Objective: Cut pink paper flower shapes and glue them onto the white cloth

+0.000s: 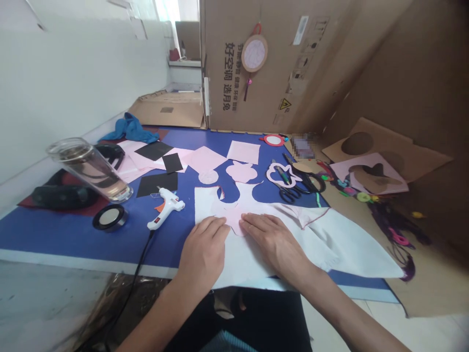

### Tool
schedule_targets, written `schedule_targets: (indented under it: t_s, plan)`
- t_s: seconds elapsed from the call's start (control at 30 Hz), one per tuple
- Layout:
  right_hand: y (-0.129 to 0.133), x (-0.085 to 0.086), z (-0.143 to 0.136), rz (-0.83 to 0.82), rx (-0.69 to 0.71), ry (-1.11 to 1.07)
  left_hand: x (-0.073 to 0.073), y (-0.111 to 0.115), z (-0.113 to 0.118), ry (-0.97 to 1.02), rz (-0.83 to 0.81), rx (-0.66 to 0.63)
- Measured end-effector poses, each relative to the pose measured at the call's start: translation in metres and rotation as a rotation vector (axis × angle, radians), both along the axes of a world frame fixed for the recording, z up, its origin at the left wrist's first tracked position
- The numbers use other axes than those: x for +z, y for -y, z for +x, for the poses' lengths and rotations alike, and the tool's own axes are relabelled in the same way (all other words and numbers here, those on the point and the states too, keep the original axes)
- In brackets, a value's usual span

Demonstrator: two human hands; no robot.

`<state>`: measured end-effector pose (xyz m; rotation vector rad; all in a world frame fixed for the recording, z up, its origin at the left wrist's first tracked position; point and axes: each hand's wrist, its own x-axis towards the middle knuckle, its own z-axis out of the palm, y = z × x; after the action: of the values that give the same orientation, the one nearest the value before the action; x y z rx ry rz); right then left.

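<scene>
A pink paper cutout lies on a white sheet of cloth at the table's front edge. On the cutout's left edge rest the fingertips of my left hand, its fingers lying down on the cloth. From the other side my right hand lies flat, fingers stretched out and touching the cutout's right edge. Rounded pieces have been cut from the cloth's far edge, and its right part is folded and creased. Just beyond it lie a pink cloud-shaped piece and a pale round piece.
Left of the cloth are a white glue gun with its cord, a roll of tape and a tall glass of water. Black squares lie behind. Scissors and a cloud-shaped frame lie right. Cardboard walls stand behind.
</scene>
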<state>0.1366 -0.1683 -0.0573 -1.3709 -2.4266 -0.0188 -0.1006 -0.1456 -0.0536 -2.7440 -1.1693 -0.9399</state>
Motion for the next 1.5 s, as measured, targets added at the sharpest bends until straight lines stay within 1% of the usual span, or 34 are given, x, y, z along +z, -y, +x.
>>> schedule_targets:
  t_s: [0.07, 0.13, 0.27, 0.47, 0.6, 0.7, 0.77, 0.8, 0.87, 0.9, 0.97, 1.03, 1.07, 1.13, 1.3, 1.5]
  plan:
    - [0.000, 0.001, 0.000, -0.007, 0.004, -0.006, 0.004, 0.002, 0.011, 0.016, 0.018, -0.026]
    - [-0.001, 0.002, -0.001, -0.026, 0.004, -0.011, 0.006, 0.003, 0.023, 0.017, 0.025, -0.049]
    - [-0.001, 0.002, -0.002, -0.051, -0.005, -0.019, -0.001, 0.002, 0.037, 0.010, -0.016, -0.042]
    - [0.000, 0.000, -0.002, -0.035, -0.016, -0.021, -0.016, 0.000, 0.034, -0.001, -0.077, -0.051]
    - [0.000, 0.001, -0.003, -0.043, -0.022, -0.018, -0.020, -0.001, 0.032, 0.004, -0.072, -0.061]
    - [0.002, 0.000, 0.002, -0.058, -0.014, -0.081, -0.021, -0.001, 0.032, 0.009, -0.056, -0.067]
    - [0.003, -0.002, 0.009, -0.073, -0.051, -0.211, -0.021, -0.001, 0.032, -0.003, -0.053, -0.057]
    - [0.004, -0.003, 0.013, -0.078, -0.098, -0.312, -0.021, 0.000, 0.031, -0.013, -0.056, -0.051]
    - [0.004, -0.005, 0.020, -0.121, -0.226, -0.580, -0.022, 0.000, 0.030, -0.027, -0.066, -0.046]
    - [0.004, -0.005, 0.022, -0.176, -0.285, -0.740, -0.022, 0.000, 0.030, -0.027, -0.072, -0.047]
    - [0.001, -0.004, 0.025, -0.348, -0.354, -1.078, -0.022, 0.000, 0.029, -0.013, -0.078, -0.049]
    - [-0.004, 0.000, 0.024, -0.533, -0.370, -1.366, -0.022, 0.000, 0.029, -0.002, -0.074, -0.048]
    - [-0.008, 0.002, 0.023, -0.597, -0.367, -1.463, -0.022, -0.001, 0.030, -0.003, -0.071, -0.045]
    - [-0.016, 0.006, 0.022, -0.666, -0.360, -1.560, -0.022, -0.001, 0.030, -0.013, -0.065, -0.040]
    - [-0.033, 0.013, 0.020, -0.722, -0.337, -1.554, -0.024, -0.002, 0.031, -0.024, -0.033, -0.029]
    - [-0.037, 0.016, 0.016, -0.753, -0.354, -1.624, -0.025, -0.002, 0.030, -0.023, -0.032, -0.023]
